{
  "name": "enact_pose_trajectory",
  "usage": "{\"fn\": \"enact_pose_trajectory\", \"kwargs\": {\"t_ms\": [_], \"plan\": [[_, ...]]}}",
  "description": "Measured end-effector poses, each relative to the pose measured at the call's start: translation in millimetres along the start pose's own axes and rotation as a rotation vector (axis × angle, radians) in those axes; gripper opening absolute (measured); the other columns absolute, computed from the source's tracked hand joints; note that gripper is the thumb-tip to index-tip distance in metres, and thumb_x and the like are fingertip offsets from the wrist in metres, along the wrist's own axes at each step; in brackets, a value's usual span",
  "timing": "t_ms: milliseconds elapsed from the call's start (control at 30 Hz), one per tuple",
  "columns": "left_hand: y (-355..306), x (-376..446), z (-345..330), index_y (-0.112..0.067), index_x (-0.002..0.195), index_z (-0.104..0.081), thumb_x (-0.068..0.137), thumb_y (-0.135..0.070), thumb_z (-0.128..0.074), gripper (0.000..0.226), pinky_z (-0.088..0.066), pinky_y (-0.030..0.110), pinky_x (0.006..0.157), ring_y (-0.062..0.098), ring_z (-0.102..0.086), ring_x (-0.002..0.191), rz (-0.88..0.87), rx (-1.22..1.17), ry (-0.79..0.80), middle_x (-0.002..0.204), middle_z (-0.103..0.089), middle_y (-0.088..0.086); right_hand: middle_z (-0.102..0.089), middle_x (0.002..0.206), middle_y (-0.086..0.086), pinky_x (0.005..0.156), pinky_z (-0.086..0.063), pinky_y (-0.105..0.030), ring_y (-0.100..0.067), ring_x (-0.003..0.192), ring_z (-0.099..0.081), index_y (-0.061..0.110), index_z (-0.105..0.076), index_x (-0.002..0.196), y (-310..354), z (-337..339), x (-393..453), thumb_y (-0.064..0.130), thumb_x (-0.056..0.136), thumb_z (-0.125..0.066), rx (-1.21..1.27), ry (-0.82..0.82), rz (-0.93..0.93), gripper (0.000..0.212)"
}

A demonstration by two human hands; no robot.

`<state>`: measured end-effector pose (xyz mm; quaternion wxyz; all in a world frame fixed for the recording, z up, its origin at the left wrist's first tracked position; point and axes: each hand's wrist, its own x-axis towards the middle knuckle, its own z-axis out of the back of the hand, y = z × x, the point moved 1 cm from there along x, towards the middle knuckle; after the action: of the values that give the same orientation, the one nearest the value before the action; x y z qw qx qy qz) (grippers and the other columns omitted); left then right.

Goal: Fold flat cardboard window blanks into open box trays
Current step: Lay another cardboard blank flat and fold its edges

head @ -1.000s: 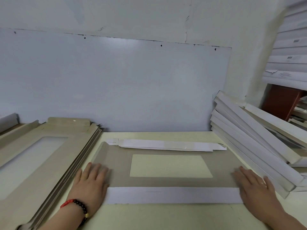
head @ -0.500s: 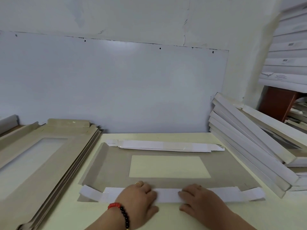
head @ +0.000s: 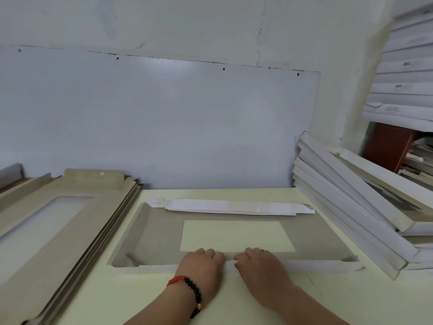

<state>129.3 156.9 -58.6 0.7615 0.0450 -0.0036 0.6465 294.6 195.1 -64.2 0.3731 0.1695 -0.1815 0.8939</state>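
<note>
A grey cardboard window blank lies flat on the pale yellow table, with a rectangular cutout in its middle. Its far white flap is folded back over the panel. The near flap stands raised along the front edge, seen almost edge-on. My left hand and my right hand sit side by side at the middle of that flap, fingers curled over its top edge onto the grey panel. The small corner tabs at both ends of the near flap are bent inward.
A stack of flat grey window blanks lies on the left. Folded white trays lean in a slanted pile on the right, with more boxes stacked behind them. A pale panel covers the wall behind the table.
Both hands have slid from the blank's outer ends to the middle of the near flap. The flap has risen from lying flat to standing up, and its end tabs have turned inward.
</note>
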Motion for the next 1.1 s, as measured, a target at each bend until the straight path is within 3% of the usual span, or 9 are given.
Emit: {"fn": "enact_pose_trajectory", "kwargs": {"t_ms": [167, 267, 333, 400, 433, 567, 667, 767, 1100], "plan": [[-2.0, 11.2, -3.6, -0.017, 0.122, -0.044, 0.091, -0.019, -0.031, 0.033, -0.032, 0.038, 0.093, 0.027, -0.042, 0.115, -0.004, 0.03, -0.031, 0.123, -0.05, 0.007, -0.062, 0.074, 0.01, 0.059, -0.052, -0.023, -0.008, 0.065, -0.06, 0.03, -0.07, 0.083, 12.3, -5.3, 8.5, 0.048, 0.082, -0.057, 0.029, 0.057, -0.064, 0.022], [0.2, 14.0, -14.6, -0.015, 0.148, -0.022, 0.095, -0.026, -0.026, 0.054, -0.012, 0.041, 0.117, 0.029, -0.014, 0.145, -0.012, -0.003, -0.005, 0.153, -0.025, 0.002, -0.07, 0.104, 0.012, 0.085, -0.055, -0.032, -0.008, 0.091, -0.068, 0.027, -0.073, 0.108, 19.2, -3.1, 12.4, 0.046, 0.085, -0.036, 0.085, 0.188, -0.116, 0.047], [2.3, 13.7, -20.1, -0.016, 0.153, 0.009, 0.097, -0.03, -0.019, 0.065, 0.013, 0.042, 0.117, 0.024, 0.02, 0.145, -0.031, -0.001, 0.025, 0.161, 0.009, -0.003, -0.059, 0.134, 0.006, 0.107, -0.033, -0.041, -0.011, 0.122, -0.056, 0.021, -0.063, 0.129, 19.0, -2.3, 14.6, 0.045, 0.089, -0.029, 0.055, 0.253, -0.136, 0.057], [5.9, 12.7, -25.1, -0.017, 0.149, 0.02, 0.097, -0.037, -0.014, 0.066, 0.022, 0.042, 0.111, 0.02, 0.036, 0.136, -0.051, 0.018, 0.036, 0.157, 0.024, -0.002, -0.014, 0.16, 0.002, 0.113, 0.002, -0.038, -0.018, 0.148, -0.012, 0.014, -0.025, 0.152, 16.0, -3.9, 16.8, 0.048, 0.094, -0.008, 0.069, 0.343, -0.098, 0.069], [7.8, 11.4, -27.6, -0.017, 0.149, 0.021, 0.097, -0.041, -0.012, 0.066, 0.023, 0.042, 0.111, 0.02, 0.039, 0.133, -0.053, 0.015, 0.048, 0.156, 0.027, -0.002, -0.003, 0.161, 0.002, 0.111, 0.011, -0.04, -0.018, 0.148, 0.0, 0.014, -0.015, 0.154, 15.2, -3.2, 15.7, 0.051, 0.093, 0.0, 0.068, 0.393, -0.068, 0.073], [20.1, 4.1, -35.8, -0.016, 0.152, 0.013, 0.097, -0.054, -0.005, 0.069, 0.022, 0.04, 0.113, 0.021, 0.039, 0.134, -0.04, 0.006, 0.105, 0.156, 0.026, -0.002, -0.049, 0.144, 0.004, 0.107, -0.013, -0.037, -0.013, 0.134, -0.045, 0.02, -0.058, 0.134, 6.9, -1.4, 9.8, 0.048, 0.1, -0.006, 0.072, 0.414, -0.07, 0.068], [35.6, -5.4, -37.4, -0.018, 0.154, 0.007, 0.097, -0.055, -0.006, 0.069, 0.021, 0.036, 0.112, 0.017, 0.038, 0.132, -0.006, -0.011, 0.117, 0.158, 0.021, -0.004, -0.033, 0.155, 0.006, 0.111, 0.0, -0.033, -0.01, 0.144, -0.025, 0.02, -0.044, 0.145, -11.7, -9.3, 0.1, 0.049, 0.096, -0.022, 0.064, 0.415, -0.057, 0.06], [56.3, -17.3, -37.6, -0.019, 0.154, 0.008, 0.097, -0.055, -0.007, 0.068, 0.02, 0.033, 0.113, 0.014, 0.036, 0.132, 0.029, -0.018, 0.121, 0.158, 0.021, -0.005, 0.017, 0.159, 0.013, 0.105, 0.025, -0.022, -0.007, 0.137, 0.031, 0.028, 0.002, 0.155, -42.0, -25.8, -15.0, 0.051, 0.097, -0.008, 0.171, 0.486, -0.052, 0.064], [113.9, -47.8, -33.2, -0.02, 0.152, 0.011, 0.086, -0.071, 0.005, 0.084, 0.016, 0.025, 0.114, 0.006, 0.027, 0.137, 0.178, -0.041, 0.16, 0.157, 0.021, -0.007, 0.025, 0.152, 0.017, 0.104, 0.025, -0.017, -0.002, 0.14, 0.026, 0.028, 0.009, 0.153, -131.1, -27.0, -60.4, 0.052, 0.1, -0.01, 0.073, 0.529, -0.254, 0.061]]}}
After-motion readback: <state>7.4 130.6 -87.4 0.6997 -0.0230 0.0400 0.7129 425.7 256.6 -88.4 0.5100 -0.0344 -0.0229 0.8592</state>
